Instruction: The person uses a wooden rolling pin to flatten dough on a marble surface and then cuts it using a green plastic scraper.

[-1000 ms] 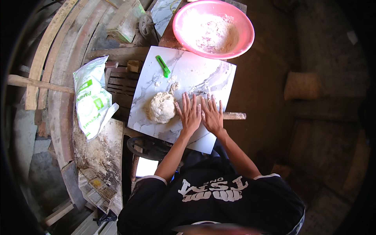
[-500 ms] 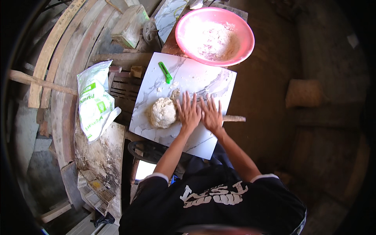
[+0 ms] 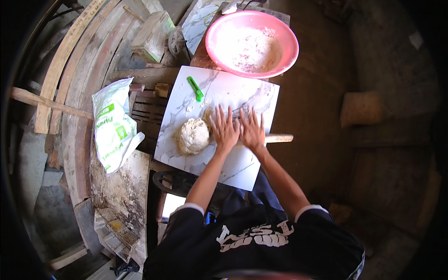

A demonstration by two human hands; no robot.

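Note:
My left hand and my right hand lie flat side by side, fingers spread, pressing on a wooden rolling pin whose right end sticks out past the slab. They rest on a white marble-patterned slab. A lump of pale dough sits on the slab just left of my left hand. A flattened bit of dough shows by my left fingertips. A green utility knife lies near the slab's far left corner.
A pink bowl with flour stands beyond the slab. A white and green flour bag lies to the left on wooden planks. A wooden block sits at the back left. Dark floor lies to the right.
Both hands have slid slightly away from me across the slab with the rolling pin under them. The dough lump has stayed in place.

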